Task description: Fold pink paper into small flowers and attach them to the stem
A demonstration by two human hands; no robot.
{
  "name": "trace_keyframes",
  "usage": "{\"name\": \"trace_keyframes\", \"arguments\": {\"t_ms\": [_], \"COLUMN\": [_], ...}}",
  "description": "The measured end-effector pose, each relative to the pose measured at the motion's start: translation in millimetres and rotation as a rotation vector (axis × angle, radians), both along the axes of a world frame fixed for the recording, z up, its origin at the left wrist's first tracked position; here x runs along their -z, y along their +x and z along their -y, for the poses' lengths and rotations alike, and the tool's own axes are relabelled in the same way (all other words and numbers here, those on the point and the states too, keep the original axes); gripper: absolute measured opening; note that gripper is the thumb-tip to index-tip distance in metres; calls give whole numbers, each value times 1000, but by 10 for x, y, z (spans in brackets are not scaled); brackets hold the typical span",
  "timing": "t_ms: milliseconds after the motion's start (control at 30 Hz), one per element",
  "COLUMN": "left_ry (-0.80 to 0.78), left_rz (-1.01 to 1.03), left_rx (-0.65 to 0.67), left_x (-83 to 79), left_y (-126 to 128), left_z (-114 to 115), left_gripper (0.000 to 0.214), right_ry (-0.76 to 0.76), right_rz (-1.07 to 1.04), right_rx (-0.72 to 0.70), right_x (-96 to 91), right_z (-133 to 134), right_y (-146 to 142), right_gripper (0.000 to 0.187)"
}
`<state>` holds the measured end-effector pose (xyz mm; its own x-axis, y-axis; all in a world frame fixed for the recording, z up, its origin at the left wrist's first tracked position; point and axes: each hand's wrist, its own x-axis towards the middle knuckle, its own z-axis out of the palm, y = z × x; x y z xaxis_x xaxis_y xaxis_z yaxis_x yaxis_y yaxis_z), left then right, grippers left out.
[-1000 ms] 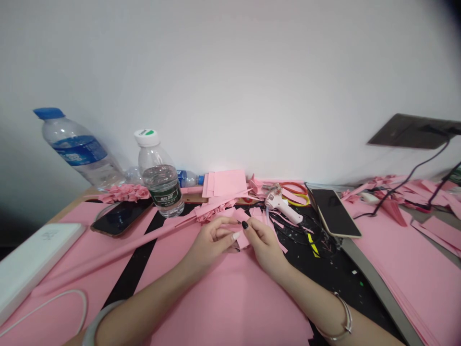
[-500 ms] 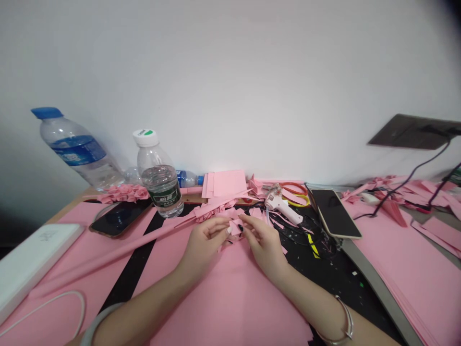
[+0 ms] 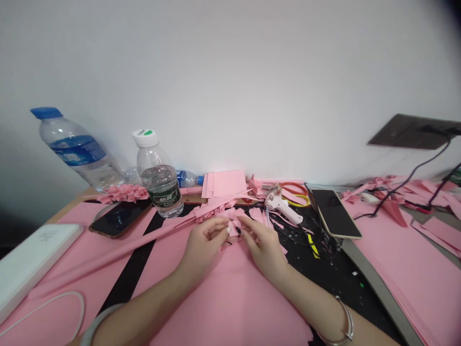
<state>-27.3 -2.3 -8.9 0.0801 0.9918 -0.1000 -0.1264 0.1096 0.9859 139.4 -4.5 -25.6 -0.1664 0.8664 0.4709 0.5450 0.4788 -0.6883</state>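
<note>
Both hands meet over the pink sheet (image 3: 223, 298) at the table's middle. My left hand (image 3: 203, 245) and my right hand (image 3: 262, 245) pinch a small piece of pink paper (image 3: 233, 227) between their fingertips, held just above the sheet. A long rolled pink paper stick (image 3: 118, 250) runs from lower left up to a clump of folded pink pieces (image 3: 212, 211) just behind the hands. A white glue gun (image 3: 283, 207) lies to the right of the hands.
Two water bottles (image 3: 160, 178) (image 3: 77, 149) stand at back left beside a dark phone (image 3: 118, 217). A second phone (image 3: 334, 206), red scissors (image 3: 293, 188), cables and pink scraps lie at right. A white box (image 3: 32, 259) and a white cord (image 3: 54, 307) sit at far left.
Both hands have shifted slightly away from me, and the fingertips have closed tighter on the small pink piece.
</note>
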Motion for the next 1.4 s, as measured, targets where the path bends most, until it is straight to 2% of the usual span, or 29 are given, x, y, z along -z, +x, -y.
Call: {"name": "trace_keyframes", "arguments": {"t_ms": [167, 367, 467, 600, 767, 933, 1067, 1300, 1400], "left_ry": [-34, -128, -120, -97, -139, -149, -117, -155, -153], "left_rz": [15, 97, 99, 88, 140, 161, 153, 263, 254], "left_rx": [-5, 65, 117, 176, 165, 144, 175, 276, 257], "left_x": [3, 20, 27, 30, 6, 13, 28, 49, 64], "left_y": [2, -6, -12, -10, -10, -13, -14, -3, 10], "left_z": [-3, -32, -45, -50, -43, -37, -48, -22, -16], "left_gripper": [24, 33, 34, 38, 45, 42, 43, 50, 56], "right_ry": [23, -98, -120, -89, -95, -133, -168, -243, -228], "right_rz": [28, -101, -178, -161, -220, -280, -337, -440, -407], "right_rx": [13, -14, -26, -24, -35, -19, -23, -17, 3], "right_x": [-8, -52, -61, -95, -96, -64, -61, -67, -64], "right_z": [4, 16, 15, 27, 18, -1, -2, 6, 5], "right_y": [5, -32, -42, -34, -39, -49, -42, -42, -47], "right_gripper": [33, 31, 26, 22, 20, 22, 26, 25, 25]}}
